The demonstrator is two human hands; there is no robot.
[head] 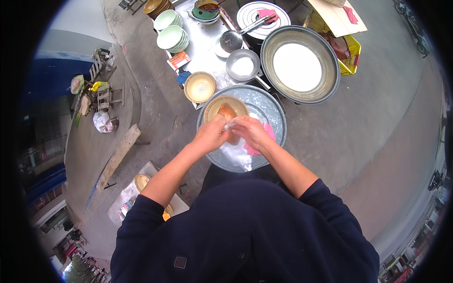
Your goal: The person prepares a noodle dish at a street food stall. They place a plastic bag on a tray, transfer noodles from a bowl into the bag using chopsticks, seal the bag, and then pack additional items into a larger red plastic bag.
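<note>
Both of my hands meet over a round metal lid, at the neck of a clear plastic bag with orange-red contents. My left hand pinches the gathered plastic. On the other side, my right hand grips the same neck with bent fingers. The bag's filled part rests in or just over a tan bowl; the hands hide where they meet. Below the hands, more clear plastic lies on the lid beside a pink cloth.
A large basin of white contents stands at the upper right, near a small saucepan and a perforated skimmer. The metal table bears stacked green bowls, a green pot and another tan bowl. A wooden bench stands left.
</note>
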